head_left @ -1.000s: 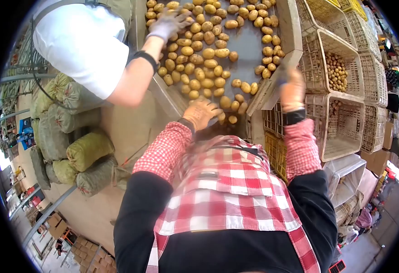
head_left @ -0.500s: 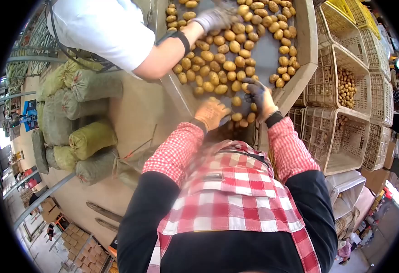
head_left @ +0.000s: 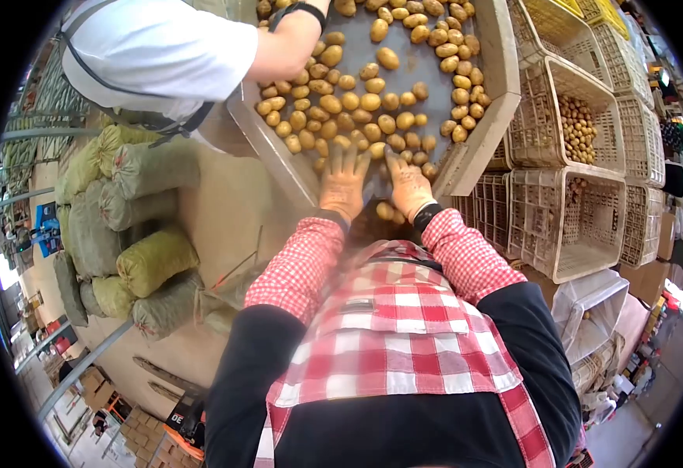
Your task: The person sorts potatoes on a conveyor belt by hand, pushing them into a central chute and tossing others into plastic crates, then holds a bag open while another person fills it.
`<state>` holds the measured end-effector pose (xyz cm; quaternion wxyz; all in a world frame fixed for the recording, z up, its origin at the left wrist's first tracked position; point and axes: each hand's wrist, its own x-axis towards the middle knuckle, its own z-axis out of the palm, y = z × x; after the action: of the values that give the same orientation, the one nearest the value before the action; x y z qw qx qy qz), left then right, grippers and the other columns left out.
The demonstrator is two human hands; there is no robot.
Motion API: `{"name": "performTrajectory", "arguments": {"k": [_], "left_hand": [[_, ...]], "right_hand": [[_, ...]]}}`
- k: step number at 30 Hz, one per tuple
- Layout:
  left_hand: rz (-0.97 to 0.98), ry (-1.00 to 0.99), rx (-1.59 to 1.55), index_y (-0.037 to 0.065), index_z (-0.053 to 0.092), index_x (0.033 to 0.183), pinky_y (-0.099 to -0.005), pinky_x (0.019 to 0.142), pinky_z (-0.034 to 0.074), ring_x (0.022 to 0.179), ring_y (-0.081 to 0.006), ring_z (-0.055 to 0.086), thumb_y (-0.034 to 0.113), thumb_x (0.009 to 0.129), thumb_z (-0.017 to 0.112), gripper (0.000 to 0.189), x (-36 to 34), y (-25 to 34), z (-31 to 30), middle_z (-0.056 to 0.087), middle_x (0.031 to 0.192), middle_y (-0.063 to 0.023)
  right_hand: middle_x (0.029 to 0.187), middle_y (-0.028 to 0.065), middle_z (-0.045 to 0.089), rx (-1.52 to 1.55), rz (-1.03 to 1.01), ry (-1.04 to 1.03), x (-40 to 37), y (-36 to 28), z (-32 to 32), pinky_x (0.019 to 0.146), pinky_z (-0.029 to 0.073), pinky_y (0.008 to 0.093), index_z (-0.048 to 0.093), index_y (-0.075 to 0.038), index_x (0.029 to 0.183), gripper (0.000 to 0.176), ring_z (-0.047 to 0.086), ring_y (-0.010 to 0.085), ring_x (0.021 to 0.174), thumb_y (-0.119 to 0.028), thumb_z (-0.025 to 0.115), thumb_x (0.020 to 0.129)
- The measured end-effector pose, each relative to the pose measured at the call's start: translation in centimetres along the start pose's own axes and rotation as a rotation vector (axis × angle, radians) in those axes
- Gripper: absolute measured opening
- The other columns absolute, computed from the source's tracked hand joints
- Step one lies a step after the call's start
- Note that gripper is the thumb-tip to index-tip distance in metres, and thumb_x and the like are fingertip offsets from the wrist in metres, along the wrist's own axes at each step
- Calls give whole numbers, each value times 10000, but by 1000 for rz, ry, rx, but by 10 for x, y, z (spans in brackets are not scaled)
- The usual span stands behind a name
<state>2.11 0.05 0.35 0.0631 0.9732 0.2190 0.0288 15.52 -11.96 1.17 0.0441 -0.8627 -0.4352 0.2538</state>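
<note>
Many yellow-brown potatoes [head_left: 369,102] lie on a grey sorting table [head_left: 427,62] with raised sides narrowing toward me. My left hand [head_left: 344,187], in an orange work glove, lies flat at the narrow end with its fingers stretched against the nearest potatoes. Beside it my right hand [head_left: 410,187], gloved too, reaches forward with extended fingers, touching potatoes at the right of the opening. Neither hand is closed around a potato. Between my wrists, a few potatoes [head_left: 388,211] show at the outlet; what lies below them is hidden by my apron.
At the left a co-worker's arm [head_left: 291,43] reaches over the table, the hand out of frame. Stacked plastic crates [head_left: 567,222] stand at the right, one holding potatoes [head_left: 577,129]. Filled mesh sacks [head_left: 157,261] are piled on the floor at the left.
My hands have moved forward onto the potatoes, and the right has come closer to the left. The view has shifted, and several potatoes have moved. The co-worker's hand has left the frame.
</note>
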Motion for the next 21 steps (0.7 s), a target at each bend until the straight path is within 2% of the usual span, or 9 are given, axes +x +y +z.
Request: {"name": "performTrajectory", "arguments": {"k": [4,5,6,8,10,12,16,18,21], "left_hand": [[143,-7,-50,202,527,1477,-482,1139,396,1366,-340,477,343,946,633,559,-1,-2,-14,514,1481,-100],[239,-47,-95,209,560,1449,-464,1121,415,1315,-313,530,323,945,627,521,-2,-4,-15,558,1439,-86],[243,-49,-96,209,560,1449,-464,1121,415,1315,-313,530,323,945,627,521,-4,-5,-14,558,1439,-86],[383,-82,-210,210,660,1305,-435,1031,449,1154,-246,598,274,884,669,426,-7,-7,-13,648,1222,-31],[410,-237,-212,229,676,1291,-434,1019,474,1167,-262,614,285,907,640,390,-7,-9,-11,641,1307,-28],[508,-275,-146,246,687,1266,-424,1005,478,1137,-249,627,318,906,650,369,-10,-10,-7,644,1296,-25],[490,-185,-71,240,692,1251,-475,1105,420,1290,-271,550,334,901,661,363,-6,-6,-23,608,1362,-53],[447,-320,-91,232,692,1264,-508,1163,370,1361,-287,498,329,899,663,379,-2,-5,-20,589,1396,-56],[466,-170,-70,220,719,1185,-494,1146,353,1241,-262,538,333,862,705,342,-7,-9,-8,645,1223,-26]], "right_hand": [[1328,151,637,103,10,45,-19,8,-27,1005,523,447,548,-126,1450,535,622,352,1202,-63,551,918],[1277,146,653,100,-79,388,-14,16,-19,992,525,445,631,-128,1350,441,622,359,1181,-78,562,917],[1262,161,657,57,26,433,-10,22,-22,985,526,437,646,-127,1299,387,627,366,1159,-106,589,917],[1251,151,660,-36,190,292,6,26,-47,975,531,435,654,-159,1306,406,628,366,1149,-101,626,905],[1249,143,648,-221,169,67,21,28,-53,964,552,422,643,-148,1246,288,646,340,1178,-117,572,968],[1254,151,640,-277,130,-33,24,22,-49,969,560,414,626,-151,1252,273,646,335,1197,-121,552,991],[1272,166,623,-270,85,-37,26,23,-43,968,566,409,616,-154,1251,276,658,334,1178,-88,554,991],[1286,178,612,-194,103,-50,31,29,-41,969,558,422,623,-162,1278,337,660,358,1157,-67,598,956],[1272,193,605,210,-115,249,2,25,-57,991,530,465,646,-198,1316,510,630,399,1167,32,583,865]]}}
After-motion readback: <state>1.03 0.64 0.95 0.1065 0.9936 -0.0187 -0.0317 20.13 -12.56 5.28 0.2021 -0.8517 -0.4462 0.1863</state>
